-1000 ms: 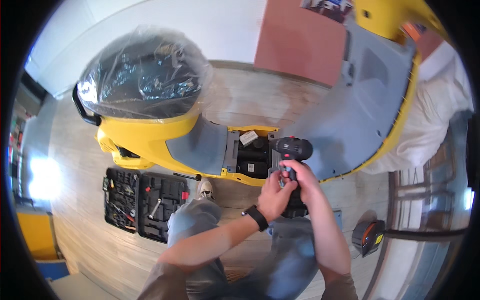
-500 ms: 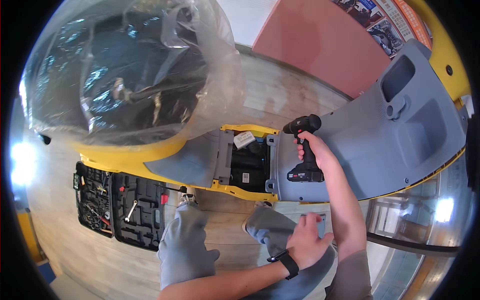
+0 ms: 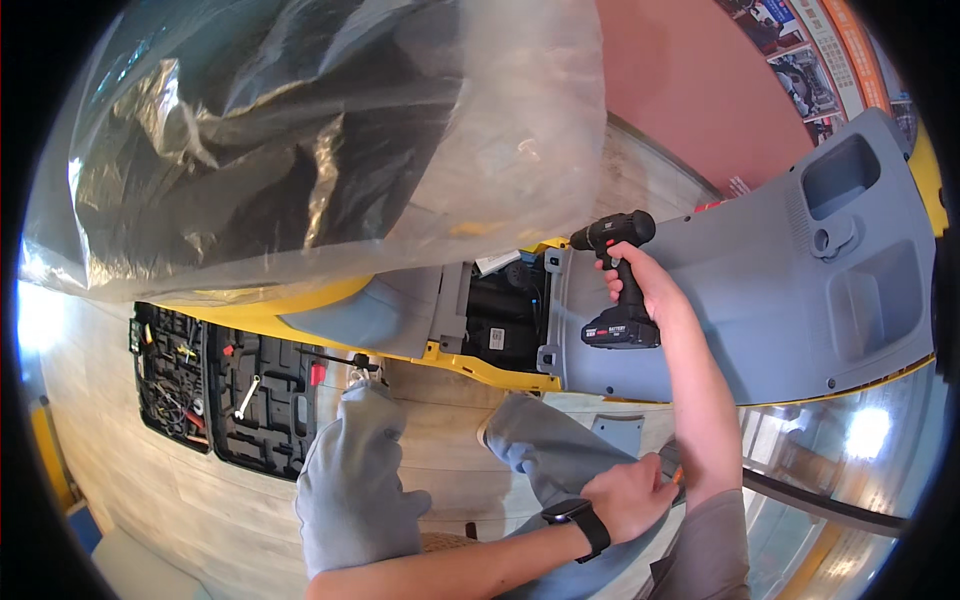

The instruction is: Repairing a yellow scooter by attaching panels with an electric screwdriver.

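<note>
**Right hand alone held the drill**

A second earlier both hands were at the drill (image 3: 630, 292); now only the right hand (image 3: 652, 282) was on it, clamped round its handle right of centre, over the scooter's (image 3: 720, 270) grey deck. The left hand (image 3: 625, 497) had come away to the lower right of the frame, fingers curled just beside an orange thing (image 3: 678, 475); whether they gripped it, I could not tell. The plastic (image 3: 300, 130) filled more of the upper left than before and partly covered the white packet (image 3: 497, 262) in the open bay (image 3: 490, 374). More of the grey panel (image 3: 618, 432) showed on the floor, below and right of centre.

Counted: one drill, its nose pointing left; one scooter, yellow and grey; one packet; one panel; one watch (image 3: 590, 525), on the left wrist. At lower left lay one toolbox (image 3: 275, 420), open in two halves, with one wrench (image 3: 247, 397) in the right half.
</note>
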`<action>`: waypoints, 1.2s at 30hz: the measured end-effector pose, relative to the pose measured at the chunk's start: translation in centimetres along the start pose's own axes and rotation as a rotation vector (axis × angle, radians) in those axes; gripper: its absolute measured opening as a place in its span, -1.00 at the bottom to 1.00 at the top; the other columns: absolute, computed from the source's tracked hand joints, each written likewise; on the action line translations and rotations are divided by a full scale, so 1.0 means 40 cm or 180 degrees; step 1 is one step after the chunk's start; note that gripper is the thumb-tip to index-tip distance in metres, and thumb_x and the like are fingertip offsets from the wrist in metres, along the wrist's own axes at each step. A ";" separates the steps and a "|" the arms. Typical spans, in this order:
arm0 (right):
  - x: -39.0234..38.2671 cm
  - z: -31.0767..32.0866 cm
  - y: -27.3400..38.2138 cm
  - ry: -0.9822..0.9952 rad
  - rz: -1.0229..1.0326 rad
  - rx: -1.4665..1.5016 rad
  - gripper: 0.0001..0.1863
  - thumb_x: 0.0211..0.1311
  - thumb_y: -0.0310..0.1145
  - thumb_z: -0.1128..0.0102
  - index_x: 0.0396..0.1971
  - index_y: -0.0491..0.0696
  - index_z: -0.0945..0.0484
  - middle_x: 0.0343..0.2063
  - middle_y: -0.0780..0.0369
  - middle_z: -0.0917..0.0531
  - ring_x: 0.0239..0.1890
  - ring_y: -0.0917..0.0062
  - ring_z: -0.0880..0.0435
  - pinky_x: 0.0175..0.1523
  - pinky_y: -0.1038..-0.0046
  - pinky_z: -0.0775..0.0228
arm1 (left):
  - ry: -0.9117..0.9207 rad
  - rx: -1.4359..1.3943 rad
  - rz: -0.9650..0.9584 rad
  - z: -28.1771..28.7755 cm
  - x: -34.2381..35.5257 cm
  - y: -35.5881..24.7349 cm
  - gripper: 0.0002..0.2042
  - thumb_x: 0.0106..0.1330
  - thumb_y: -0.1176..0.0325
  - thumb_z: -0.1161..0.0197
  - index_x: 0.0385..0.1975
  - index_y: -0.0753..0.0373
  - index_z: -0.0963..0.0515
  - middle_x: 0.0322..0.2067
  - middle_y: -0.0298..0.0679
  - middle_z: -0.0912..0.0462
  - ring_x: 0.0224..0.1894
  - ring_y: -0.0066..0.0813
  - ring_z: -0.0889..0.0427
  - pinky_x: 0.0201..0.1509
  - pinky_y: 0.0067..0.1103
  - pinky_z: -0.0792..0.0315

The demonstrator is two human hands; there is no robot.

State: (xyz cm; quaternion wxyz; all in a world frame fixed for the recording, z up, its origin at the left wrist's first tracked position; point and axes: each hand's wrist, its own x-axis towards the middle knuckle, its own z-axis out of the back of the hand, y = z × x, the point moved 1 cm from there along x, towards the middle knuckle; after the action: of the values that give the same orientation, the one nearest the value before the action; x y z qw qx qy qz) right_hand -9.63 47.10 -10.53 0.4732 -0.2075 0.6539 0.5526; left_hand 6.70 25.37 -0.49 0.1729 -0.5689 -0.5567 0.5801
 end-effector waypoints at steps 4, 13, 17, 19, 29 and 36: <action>-0.002 -0.008 0.003 0.0036 0.0015 -0.0094 -0.71 0.24 -0.18 -0.11 -0.29 -0.13 -0.51 -0.66 0.40 -0.45 -0.71 0.75 -0.39 -0.55 0.62 -0.34 | -0.0023 -0.0004 0.0001 0.010 -0.002 0.002 -0.71 0.25 0.09 -0.12 -0.38 0.22 -0.47 -0.50 -0.05 -0.62 -0.35 0.01 -0.63 -0.26 -0.22 -0.47; -0.008 -0.011 0.008 0.0023 -0.0092 -0.0218 -0.72 0.25 -0.18 -0.11 -0.28 -0.13 -0.51 -0.65 0.41 -0.45 -0.71 0.76 -0.40 -0.56 0.63 -0.36 | -0.0106 0.0042 -0.0086 0.023 0.009 -0.003 -0.72 0.25 0.12 -0.11 -0.35 0.24 -0.46 -0.49 -0.05 -0.63 -0.34 0.01 -0.64 -0.25 -0.21 -0.48; 0.002 -0.004 0.022 0.0088 -0.0128 -0.0144 -0.73 0.22 -0.19 -0.16 -0.33 -0.12 -0.47 -0.66 0.38 -0.47 -0.69 0.70 -0.43 -0.54 0.57 -0.41 | -0.0104 0.0081 -0.0076 0.026 0.009 -0.010 -0.73 0.25 0.12 -0.12 -0.35 0.24 -0.46 -0.48 -0.06 -0.63 -0.35 0.00 -0.64 -0.26 -0.21 -0.49; 0.007 -0.001 0.031 0.0139 -0.0243 -0.0108 -0.73 0.22 -0.20 -0.15 -0.32 -0.12 -0.47 -0.65 0.38 -0.47 -0.69 0.71 -0.43 -0.53 0.58 -0.41 | -0.0096 0.0054 -0.0086 0.025 0.006 -0.013 -0.73 0.25 0.12 -0.12 -0.36 0.24 -0.46 -0.49 -0.05 -0.63 -0.35 0.00 -0.64 -0.26 -0.21 -0.49; 0.018 -0.001 0.040 0.0073 -0.0382 -0.0180 -0.75 0.23 -0.23 -0.14 -0.32 -0.12 -0.45 -0.65 0.38 -0.47 -0.69 0.71 -0.43 -0.54 0.58 -0.41 | -0.0121 0.0046 -0.0125 0.034 0.005 -0.022 -0.74 0.24 0.13 -0.11 -0.38 0.24 -0.45 -0.51 -0.02 -0.62 -0.36 0.02 -0.64 -0.27 -0.19 -0.47; 0.012 -0.005 0.043 0.0082 -0.0306 -0.0334 -0.75 0.23 -0.23 -0.13 -0.31 -0.13 -0.45 -0.67 0.39 -0.46 -0.70 0.71 -0.42 -0.55 0.58 -0.40 | -0.0167 0.0068 -0.0155 0.042 0.005 -0.032 -0.74 0.23 0.13 -0.12 -0.39 0.23 -0.46 -0.51 -0.02 -0.62 -0.36 0.02 -0.64 -0.27 -0.18 -0.47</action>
State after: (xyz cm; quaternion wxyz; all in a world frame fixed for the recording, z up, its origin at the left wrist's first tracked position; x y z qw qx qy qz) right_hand -11.28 47.56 -10.03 0.4792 -0.2703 0.6193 0.5601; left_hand 4.64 25.20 0.06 0.1784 -0.5379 -0.5685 0.5963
